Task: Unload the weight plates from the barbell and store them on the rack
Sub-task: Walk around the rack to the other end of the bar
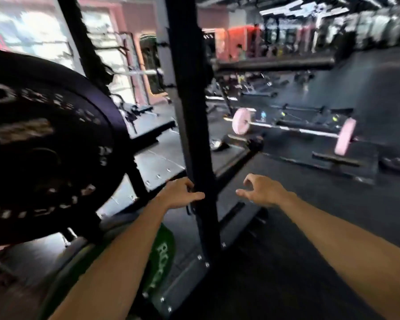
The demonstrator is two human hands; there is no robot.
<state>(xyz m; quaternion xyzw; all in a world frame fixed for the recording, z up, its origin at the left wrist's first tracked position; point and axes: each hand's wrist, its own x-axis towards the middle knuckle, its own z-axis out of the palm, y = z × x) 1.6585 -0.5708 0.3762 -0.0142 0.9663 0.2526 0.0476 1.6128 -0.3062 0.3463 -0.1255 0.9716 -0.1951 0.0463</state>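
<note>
Dark rubber gym floor point(333, 215), bright windows point(32, 31) left, pink wall point(213, 18)

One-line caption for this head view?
Left hand on the rack upright, right hand open, black weight plate alongside.

Large black plate point(44, 144) upright at left; green plate point(162, 257) low beside rack upright point(192, 125).

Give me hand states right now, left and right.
Left hand: against the black rack upright, fingers curled at its edge; actual grip unclear.
Right hand: open, empty, touching nothing.
</note>
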